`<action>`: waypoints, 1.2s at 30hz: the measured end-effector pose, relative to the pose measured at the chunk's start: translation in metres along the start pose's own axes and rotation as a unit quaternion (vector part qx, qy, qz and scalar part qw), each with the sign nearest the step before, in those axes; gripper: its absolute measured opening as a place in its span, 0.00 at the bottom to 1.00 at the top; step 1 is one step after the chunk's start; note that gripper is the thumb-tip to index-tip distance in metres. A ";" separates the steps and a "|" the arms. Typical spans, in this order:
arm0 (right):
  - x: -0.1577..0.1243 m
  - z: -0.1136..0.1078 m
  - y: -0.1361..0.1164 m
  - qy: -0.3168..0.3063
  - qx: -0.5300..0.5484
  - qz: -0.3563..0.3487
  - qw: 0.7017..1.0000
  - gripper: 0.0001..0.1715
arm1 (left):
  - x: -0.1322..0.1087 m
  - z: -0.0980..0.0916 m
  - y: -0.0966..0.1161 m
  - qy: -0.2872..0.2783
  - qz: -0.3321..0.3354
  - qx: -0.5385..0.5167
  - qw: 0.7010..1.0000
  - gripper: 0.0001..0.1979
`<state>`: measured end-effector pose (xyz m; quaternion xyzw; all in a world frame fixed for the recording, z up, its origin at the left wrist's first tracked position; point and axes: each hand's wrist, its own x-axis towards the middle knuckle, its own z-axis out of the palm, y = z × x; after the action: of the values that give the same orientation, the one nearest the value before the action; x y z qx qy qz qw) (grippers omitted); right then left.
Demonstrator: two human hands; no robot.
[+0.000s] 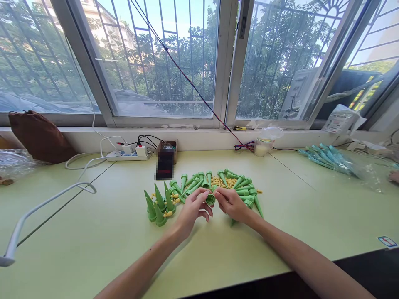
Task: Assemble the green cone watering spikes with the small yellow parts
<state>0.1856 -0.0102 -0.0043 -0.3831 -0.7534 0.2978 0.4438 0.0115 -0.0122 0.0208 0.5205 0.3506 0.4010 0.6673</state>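
My left hand pinches a green plastic watering spike between thumb and fingers, its round hollow end turned towards me. Right beside it, my right hand is closed, thumb and fingertips pressed together at the spike's edge; what they hold is hidden. Beyond both hands lies a loose heap of green spikes, mixed with small yellow plastic pieces. To the left, several spikes stand upright on their wide ends, with yellow pieces near their bases.
A power strip with plugs and cables lies at the back left, beside a small box. Blue-green bagged strips lie at the right. A white curved rod reaches over the left side. Part of another person's hand shows at the right edge.
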 end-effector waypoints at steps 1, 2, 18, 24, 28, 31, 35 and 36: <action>0.000 0.000 0.000 0.000 -0.001 0.001 1.000 0.24 | 0.000 0.000 0.000 -0.001 0.000 0.001 1.000 0.17; 0.000 0.000 0.000 0.000 -0.001 0.000 1.000 0.24 | 0.000 0.000 0.000 -0.001 0.000 0.001 1.000 0.17; 0.000 0.000 0.001 0.010 0.005 -0.007 1.000 0.25 | 0.000 -0.003 -0.004 -0.012 0.024 0.022 0.999 0.18; 0.000 0.000 0.001 0.010 0.007 -0.005 1.000 0.25 | 0.000 -0.003 -0.004 -0.021 0.037 0.040 0.998 0.16; 0.001 0.000 0.003 0.013 0.009 -0.003 1.000 0.25 | 0.000 -0.003 -0.005 -0.031 0.042 0.049 0.997 0.16; 0.001 0.000 0.004 0.017 0.011 -0.003 1.000 0.25 | -0.001 -0.003 -0.005 -0.034 0.045 0.057 0.997 0.16; 0.001 0.000 0.004 0.020 0.011 0.000 1.000 0.25 | -0.002 -0.002 -0.004 -0.038 0.047 0.066 0.996 0.16; 0.001 0.000 0.004 0.020 0.011 0.001 1.000 0.25 | -0.002 -0.002 -0.004 -0.039 0.048 0.068 0.996 0.16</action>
<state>0.1869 -0.0076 -0.0068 -0.3847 -0.7410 0.2984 0.4625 0.0093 -0.0135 0.0170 0.5960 0.3254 0.3872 0.6236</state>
